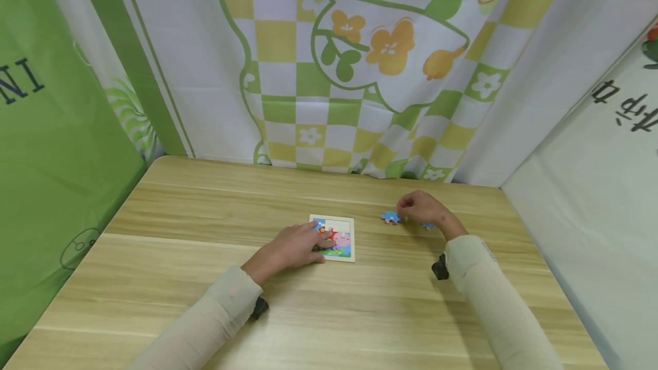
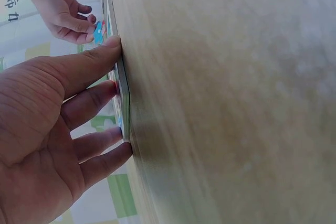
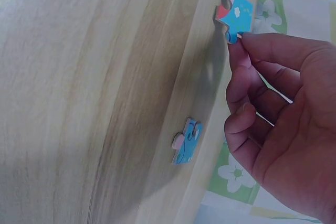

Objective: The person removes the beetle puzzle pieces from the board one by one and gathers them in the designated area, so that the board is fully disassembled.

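Note:
A small square jigsaw puzzle (image 1: 350, 250) in a pale frame, with a pink cartoon pig, lies on the table; part of its upper area shows bare backing. My left hand (image 1: 295, 246) rests on its left side, fingers spread over the picture and frame. In the left wrist view, that hand's thumb (image 2: 94, 61) touches the frame's edge. Between thumb and index finger, my right hand (image 3: 283, 98) pinches a blue jigsaw piece (image 3: 239, 17) with red and pink patches by one knob. Below that hand, a second blue jigsaw piece (image 3: 189, 142) with a pink knob lies on the wood.
The wooden table (image 1: 205, 198) reaches back to a checked, flowered curtain (image 1: 329, 73). Green fabric (image 1: 61, 159) hangs on the left and white fabric (image 1: 591, 216) on the right. Each wrist carries a small black camera.

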The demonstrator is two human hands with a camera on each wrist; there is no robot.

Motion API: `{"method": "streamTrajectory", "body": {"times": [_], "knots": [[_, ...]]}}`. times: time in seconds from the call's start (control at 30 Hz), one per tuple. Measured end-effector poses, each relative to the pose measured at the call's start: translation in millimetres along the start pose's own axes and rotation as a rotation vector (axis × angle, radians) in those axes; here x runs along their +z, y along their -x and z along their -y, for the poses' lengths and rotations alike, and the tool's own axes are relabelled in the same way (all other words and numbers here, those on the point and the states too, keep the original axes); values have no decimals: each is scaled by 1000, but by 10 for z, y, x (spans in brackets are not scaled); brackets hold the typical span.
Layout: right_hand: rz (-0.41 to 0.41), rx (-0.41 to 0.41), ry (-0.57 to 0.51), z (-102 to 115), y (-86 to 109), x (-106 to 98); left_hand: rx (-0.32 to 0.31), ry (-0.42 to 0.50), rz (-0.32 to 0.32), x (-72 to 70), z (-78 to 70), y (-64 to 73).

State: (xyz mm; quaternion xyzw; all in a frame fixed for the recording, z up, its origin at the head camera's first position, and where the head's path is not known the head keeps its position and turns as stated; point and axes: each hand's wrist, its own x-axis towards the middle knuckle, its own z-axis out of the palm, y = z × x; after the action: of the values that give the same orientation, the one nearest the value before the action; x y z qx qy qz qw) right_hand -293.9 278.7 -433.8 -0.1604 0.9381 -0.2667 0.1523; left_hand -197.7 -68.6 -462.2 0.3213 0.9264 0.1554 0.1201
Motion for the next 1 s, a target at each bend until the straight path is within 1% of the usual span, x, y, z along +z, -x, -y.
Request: {"method": "streamTrajectory", "body": {"times": [0.23, 0.37, 0.57, 0.8, 1.0], "knots": [[-11, 27, 13, -46, -18, 32, 2, -6, -11, 16, -2, 8], [-13, 44, 28, -42, -23, 51, 0, 9, -12, 8, -9, 16], [-21, 81, 68, -21, -34, 70, 4, 3, -18, 12, 5, 9], [-33, 77, 104, -31, -60, 84, 1, 0, -4, 0, -1, 6], [-38, 80, 105, -28, -68, 98, 2, -16, 3, 0, 1, 0]]}}
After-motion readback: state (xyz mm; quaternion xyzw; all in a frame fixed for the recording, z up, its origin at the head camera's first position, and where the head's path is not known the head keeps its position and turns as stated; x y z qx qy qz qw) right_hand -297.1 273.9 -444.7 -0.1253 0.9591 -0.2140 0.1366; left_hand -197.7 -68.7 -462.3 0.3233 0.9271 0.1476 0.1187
